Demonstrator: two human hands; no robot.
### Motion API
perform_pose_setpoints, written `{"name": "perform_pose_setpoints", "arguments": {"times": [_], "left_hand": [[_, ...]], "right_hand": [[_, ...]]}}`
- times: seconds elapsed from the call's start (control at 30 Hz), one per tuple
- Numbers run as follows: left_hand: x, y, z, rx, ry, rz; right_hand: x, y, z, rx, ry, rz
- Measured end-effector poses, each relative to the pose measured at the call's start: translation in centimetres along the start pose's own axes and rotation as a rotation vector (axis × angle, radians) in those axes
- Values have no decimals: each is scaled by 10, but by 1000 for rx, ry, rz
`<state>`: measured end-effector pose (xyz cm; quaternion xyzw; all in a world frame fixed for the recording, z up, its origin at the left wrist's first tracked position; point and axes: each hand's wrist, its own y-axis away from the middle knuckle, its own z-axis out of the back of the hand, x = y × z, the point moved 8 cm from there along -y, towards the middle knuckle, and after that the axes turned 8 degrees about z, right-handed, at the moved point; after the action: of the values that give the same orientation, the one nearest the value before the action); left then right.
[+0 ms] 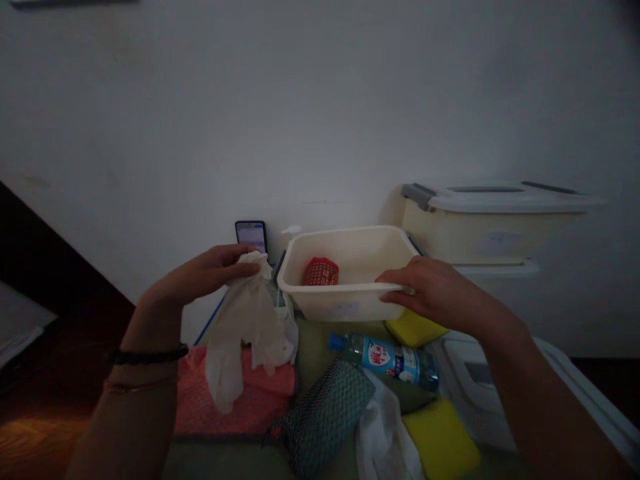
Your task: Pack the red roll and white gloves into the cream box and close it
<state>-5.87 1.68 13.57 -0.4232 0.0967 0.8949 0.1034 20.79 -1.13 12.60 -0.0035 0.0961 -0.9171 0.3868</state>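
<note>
My left hand is closed on a pair of white rubber gloves that hang down over a pink cloth. My right hand grips the near right rim of a cream plastic basin, held slightly above the surface. Inside the basin lies a red mesh scrubber.
Below the basin lie a blue dish-soap bottle, a teal scouring cloth, a white cloth and two yellow sponges. A phone leans on the white wall. Lidded storage boxes stand at the right.
</note>
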Motion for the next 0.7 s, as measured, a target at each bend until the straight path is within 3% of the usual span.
{"name": "perform_pose_setpoints", "arguments": {"times": [0.07,0.27,0.37,0.57,0.7], "left_hand": [[3,-3,-8,87,-74,-2],[21,-6,-20,198,-163,15],[23,-7,-17,147,-195,15],[-21,4,-9,-6,-101,-294],[-48,8,-11,-118,321,-510]], "right_hand": [[2,-2,-7,41,-15,16],[-1,-4,-22,138,-168,-24],[1,-3,-24,178,-240,-24],[8,-3,-16,124,-348,-47],[10,-5,-9,42,-350,-63]]}}
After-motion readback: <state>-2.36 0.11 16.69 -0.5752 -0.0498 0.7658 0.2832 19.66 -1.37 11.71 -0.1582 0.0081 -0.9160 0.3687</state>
